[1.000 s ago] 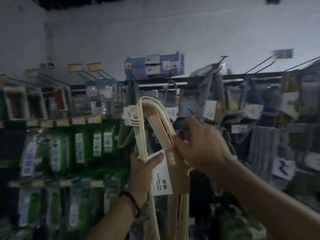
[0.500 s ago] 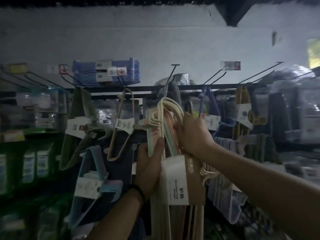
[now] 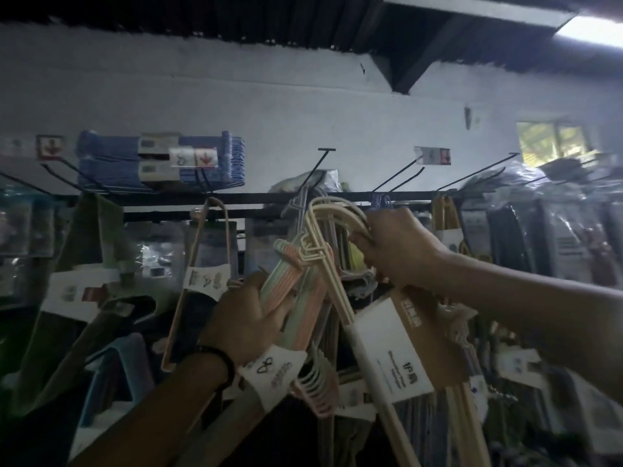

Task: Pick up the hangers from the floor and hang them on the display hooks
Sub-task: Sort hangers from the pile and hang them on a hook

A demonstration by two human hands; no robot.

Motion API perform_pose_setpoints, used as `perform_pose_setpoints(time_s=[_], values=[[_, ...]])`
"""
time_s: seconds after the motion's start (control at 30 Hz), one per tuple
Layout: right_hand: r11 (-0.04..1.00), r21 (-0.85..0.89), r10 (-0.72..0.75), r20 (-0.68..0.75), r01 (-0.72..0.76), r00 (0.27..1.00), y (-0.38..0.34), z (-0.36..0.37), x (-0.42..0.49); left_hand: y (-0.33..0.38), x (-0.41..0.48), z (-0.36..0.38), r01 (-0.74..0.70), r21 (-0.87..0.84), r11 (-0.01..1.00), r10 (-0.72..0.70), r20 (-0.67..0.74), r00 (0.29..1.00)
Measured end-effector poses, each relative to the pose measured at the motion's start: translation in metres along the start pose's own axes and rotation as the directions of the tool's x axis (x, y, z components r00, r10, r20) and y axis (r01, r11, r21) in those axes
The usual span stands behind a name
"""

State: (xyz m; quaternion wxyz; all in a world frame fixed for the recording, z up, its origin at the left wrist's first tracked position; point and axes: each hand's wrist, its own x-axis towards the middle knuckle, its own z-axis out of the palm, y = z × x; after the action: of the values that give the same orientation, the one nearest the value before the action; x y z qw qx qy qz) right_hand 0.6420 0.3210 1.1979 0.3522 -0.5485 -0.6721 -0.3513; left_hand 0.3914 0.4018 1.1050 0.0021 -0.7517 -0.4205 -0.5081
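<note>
At the far left, dark wire display hooks (image 3: 60, 178) stick out from a black rail (image 3: 256, 199), and a blue pack of hangers (image 3: 111, 163) lies on top of them. A thin pink hanger (image 3: 199, 284) with a white label hangs from the rail. The left hand (image 3: 241, 323) comes up from the bottom, forearm raised steeply, a dark band (image 3: 220, 360) on the wrist; its fingers are closed around a bundle of pastel pink and green hangers (image 3: 293, 288), with a white paper band (image 3: 274, 374) just below the wrist. To the right of it, a cream bundle of hangers (image 3: 337, 288) with a white and brown card sleeve (image 3: 401, 345) is tilted, its curved hook tops (image 3: 332, 205) near the rail, below an empty hook (image 3: 315, 171). The right hand (image 3: 396, 249) reaches in from the right side, arm almost level, and the fingers grip these hook tops (the fingertips themselves are hidden). Further right, more bare hooks (image 3: 478, 170) and wrapped goods (image 3: 539, 230) in plastic are visible.
</note>
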Motion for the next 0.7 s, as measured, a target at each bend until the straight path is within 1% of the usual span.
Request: perform_pose_setpoints(time_s=[0.03,0.1,0.13,0.2,0.3,0.4,0.47,0.53,0.6,0.67,0.7], values=[[0.998,0.059,0.005,-0.005,-0.005,1.0,-0.001,-0.001,0.001,-0.005,0.008,-0.002,-0.035,0.083,0.996,0.036,-0.006,0.999],[0.98,0.196,0.036,-0.013,-0.033,0.999,-0.001,0.003,0.006,-0.012,0.024,-0.006,-0.04,0.191,0.981,0.042,-0.008,0.999],[0.976,0.215,0.043,-0.026,-0.036,0.999,0.001,0.005,0.011,-0.015,0.03,-0.008,-0.034,0.22,0.975,0.038,-0.013,0.999],[0.976,0.209,0.063,-0.028,-0.056,0.998,0.007,0.013,0.025,-0.023,0.038,-0.011,-0.052,0.219,0.974,0.059,-0.026,0.998],[0.975,0.196,0.098,0.043,-0.104,0.994,0.024,0.028,0.048,-0.033,0.044,-0.025,-0.113,0.181,0.977,0.119,-0.022,0.993],[0.967,0.196,0.146,0.105,-0.165,0.984,0.038,0.046,0.069,-0.028,0.049,-0.048,-0.192,0.095,0.977,0.184,0.091,0.979],[0.967,0.193,0.152,0.099,-0.168,0.983,0.04,0.056,0.079,-0.015,0.05,-0.061,-0.231,0.041,0.972,0.219,0.197,0.956],[0.977,0.169,0.124,0.05,-0.131,0.991,0.039,0.063,0.087,0.002,0.048,-0.066,-0.222,-0.037,0.974,0.221,0.327,0.919],[0.985,0.131,0.113,-0.023,-0.109,0.993,0.035,0.064,0.094,0.013,0.046,-0.066,-0.22,-0.047,0.974,0.218,0.429,0.877],[0.987,0.11,0.124,-0.089,-0.114,0.988,0.033,0.064,0.104,0.022,0.048,-0.064,-0.226,-0.032,0.974,0.213,0.482,0.85],[0.984,0.125,0.142,-0.107,-0.128,0.984,0.032,0.066,0.111,0.023,0.051,-0.063,-0.219,-0.023,0.975,0.203,0.478,0.855]])
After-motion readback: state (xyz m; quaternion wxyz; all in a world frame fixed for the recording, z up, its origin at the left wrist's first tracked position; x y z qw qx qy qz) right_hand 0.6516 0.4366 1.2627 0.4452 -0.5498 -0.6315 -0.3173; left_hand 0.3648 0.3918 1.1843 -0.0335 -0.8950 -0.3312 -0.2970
